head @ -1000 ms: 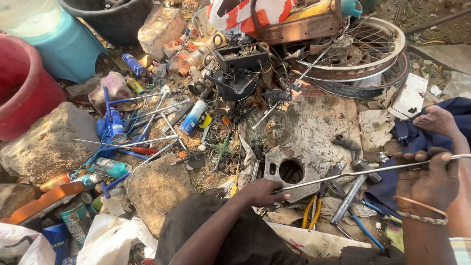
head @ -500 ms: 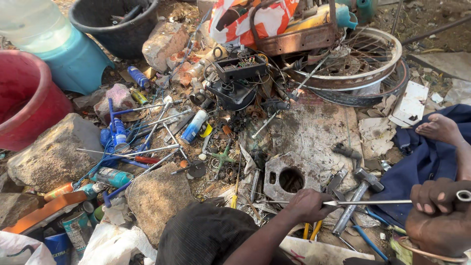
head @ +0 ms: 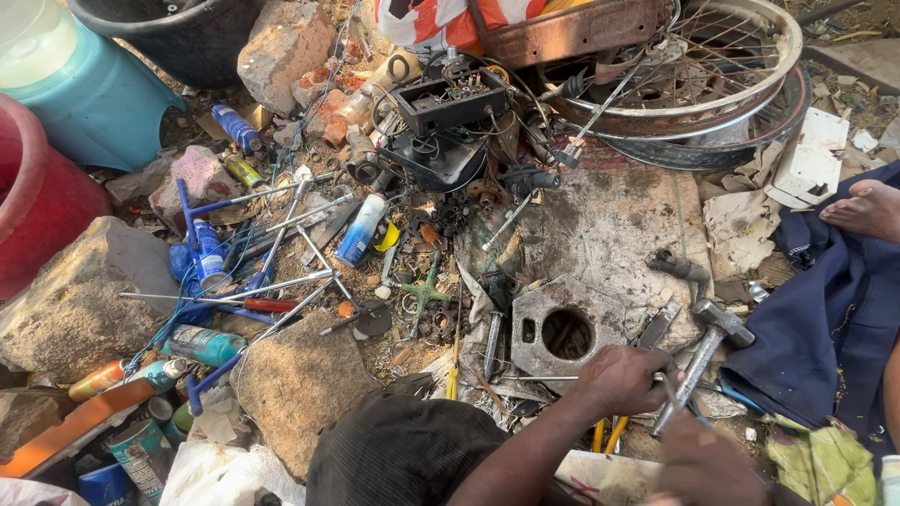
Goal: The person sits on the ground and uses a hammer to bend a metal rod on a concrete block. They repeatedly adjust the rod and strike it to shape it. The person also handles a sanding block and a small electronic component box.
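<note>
Gripping a thin metal rod (head: 534,379), the left hand (head: 623,377) rests beside a holed metal plate (head: 565,330) and hammer (head: 701,360); the right hand (head: 708,464) closes around the rod too.

Dirt ground (head: 619,225) w/ rocks (head: 75,290), metal plate (head: 562,328), hammer (head: 703,361), spray cans (head: 361,230), wheel rims (head: 731,84).

L hand (head: 621,379) grips thin rod (head: 544,379) by holed metal plate (head: 565,330); R hand (head: 705,466) low.
</note>
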